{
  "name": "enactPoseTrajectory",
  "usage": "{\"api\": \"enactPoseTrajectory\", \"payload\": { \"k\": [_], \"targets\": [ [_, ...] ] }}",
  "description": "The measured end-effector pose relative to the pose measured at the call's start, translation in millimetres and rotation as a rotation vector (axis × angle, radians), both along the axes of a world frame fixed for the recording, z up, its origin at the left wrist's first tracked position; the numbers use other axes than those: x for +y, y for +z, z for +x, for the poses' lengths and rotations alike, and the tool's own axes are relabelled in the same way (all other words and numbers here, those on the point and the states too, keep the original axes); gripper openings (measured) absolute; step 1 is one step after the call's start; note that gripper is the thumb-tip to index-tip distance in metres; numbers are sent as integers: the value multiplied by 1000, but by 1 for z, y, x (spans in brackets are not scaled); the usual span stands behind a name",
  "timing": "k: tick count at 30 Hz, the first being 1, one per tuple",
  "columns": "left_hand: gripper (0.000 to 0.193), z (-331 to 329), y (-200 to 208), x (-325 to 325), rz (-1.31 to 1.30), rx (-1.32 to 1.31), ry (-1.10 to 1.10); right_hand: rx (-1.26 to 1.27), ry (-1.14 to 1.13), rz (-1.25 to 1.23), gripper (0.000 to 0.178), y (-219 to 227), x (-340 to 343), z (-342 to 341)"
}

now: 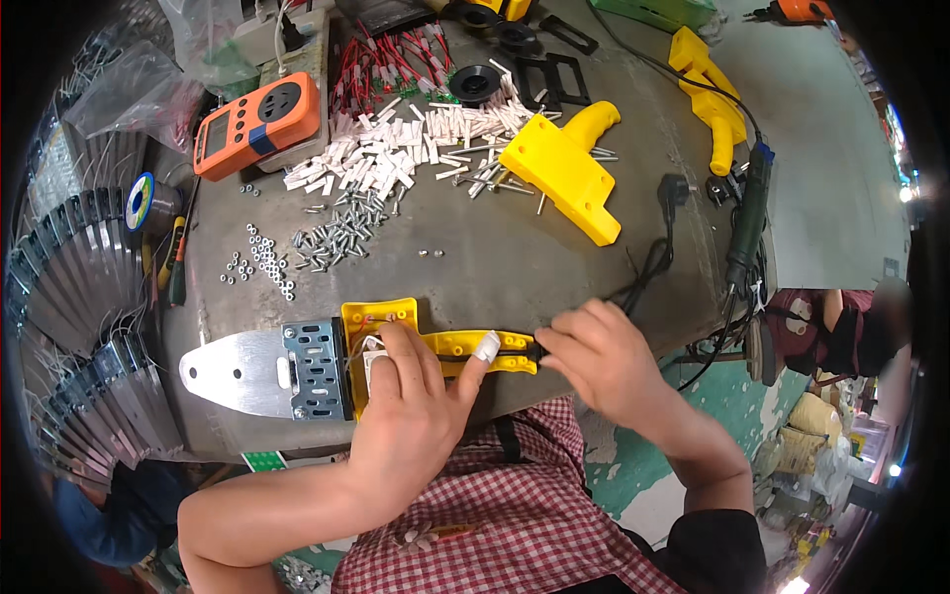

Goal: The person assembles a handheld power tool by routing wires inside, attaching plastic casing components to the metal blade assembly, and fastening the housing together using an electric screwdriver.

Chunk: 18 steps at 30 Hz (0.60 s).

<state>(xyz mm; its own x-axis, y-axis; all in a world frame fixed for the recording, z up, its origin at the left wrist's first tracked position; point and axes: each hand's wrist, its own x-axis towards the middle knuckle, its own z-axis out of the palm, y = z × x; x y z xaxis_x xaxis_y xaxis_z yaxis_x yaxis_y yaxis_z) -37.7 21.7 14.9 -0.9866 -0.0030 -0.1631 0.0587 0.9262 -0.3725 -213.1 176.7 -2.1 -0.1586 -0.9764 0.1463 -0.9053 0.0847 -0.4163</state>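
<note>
Left hand (408, 418) rests half-open on yellow plastic handle shell (457, 343); right hand (602, 362) seemingly pinches black cord (534, 351); best seated flat.

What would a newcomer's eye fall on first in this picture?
Probably the yellow handle shell at the near edge of the worktable, with the left hand over it and the right hand at its right end. Beyond it, a heap of slender white pieces would stand out, with an orange plug-in meter to the heap's left.
</note>
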Motion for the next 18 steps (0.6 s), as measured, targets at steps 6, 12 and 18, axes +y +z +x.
{"api": "enactPoseTrajectory", "payload": {
  "k": [6, 12, 18],
  "targets": [
    [52, -1, 0, -1, 4, 43, -44, 63, -57, -57, 37, -11, 10, 13],
    [52, -2, 3, -2, 25, 0, -16, 38, -3, -53, 32, -2, -3, -9],
    [56, -1, 1, 3, -4, -19, 37, 423, -100, -39, 37, 20, -59, -112]
  ]
}}
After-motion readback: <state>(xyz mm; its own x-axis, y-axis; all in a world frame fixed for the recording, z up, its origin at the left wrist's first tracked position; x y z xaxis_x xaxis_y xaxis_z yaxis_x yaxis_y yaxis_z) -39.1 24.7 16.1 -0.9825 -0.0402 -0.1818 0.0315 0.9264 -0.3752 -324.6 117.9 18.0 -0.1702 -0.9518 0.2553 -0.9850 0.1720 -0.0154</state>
